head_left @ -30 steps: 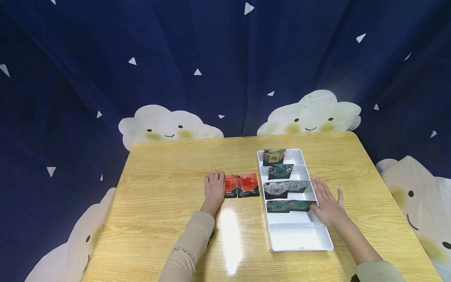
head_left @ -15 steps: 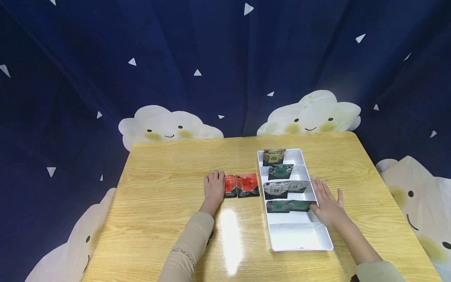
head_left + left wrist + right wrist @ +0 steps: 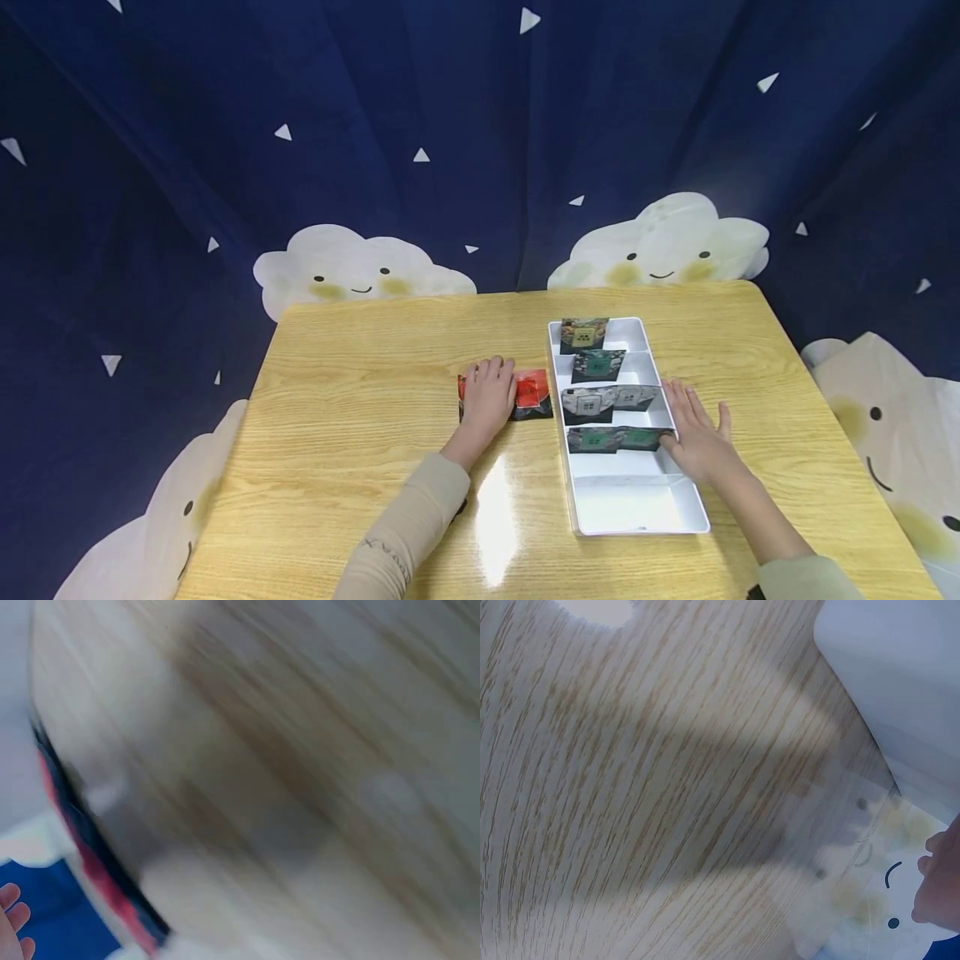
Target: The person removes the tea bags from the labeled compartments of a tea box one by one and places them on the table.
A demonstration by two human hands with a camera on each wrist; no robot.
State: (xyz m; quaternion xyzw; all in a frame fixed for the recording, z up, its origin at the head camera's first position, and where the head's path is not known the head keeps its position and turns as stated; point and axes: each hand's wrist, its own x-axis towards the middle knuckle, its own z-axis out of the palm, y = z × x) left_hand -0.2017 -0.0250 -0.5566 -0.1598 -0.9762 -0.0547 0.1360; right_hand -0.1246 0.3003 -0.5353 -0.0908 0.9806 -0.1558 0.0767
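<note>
In the head view my left hand [image 3: 487, 400] is over two red-and-black packets lying flat on the table, its fingers slightly bent. It covers much of the left packet [image 3: 461, 390] and the near side of the right packet [image 3: 533, 392]. A red-and-black packet edge [image 3: 97, 847] shows in the left wrist view, with a few fingertips [image 3: 15, 915] beyond it. My right hand [image 3: 701, 442] rests at the right wall of a white divided tray [image 3: 641, 508], fingers extended outside, thumb at the rim beside a green-labelled packet [image 3: 640, 437].
Upright in the tray's compartments stand a yellow-labelled packet [image 3: 582, 335], a green-labelled one [image 3: 597, 364], two pale grey ones [image 3: 588, 404] and another green-labelled one [image 3: 594, 439]. The front compartment holds no packet. A dark blue curtain [image 3: 480, 125] hangs behind the wooden table [image 3: 337, 400].
My left hand has moved right from the left packet's edge, over the packets, uncovering the left one's far side. My right hand and the tray have stayed still.
</note>
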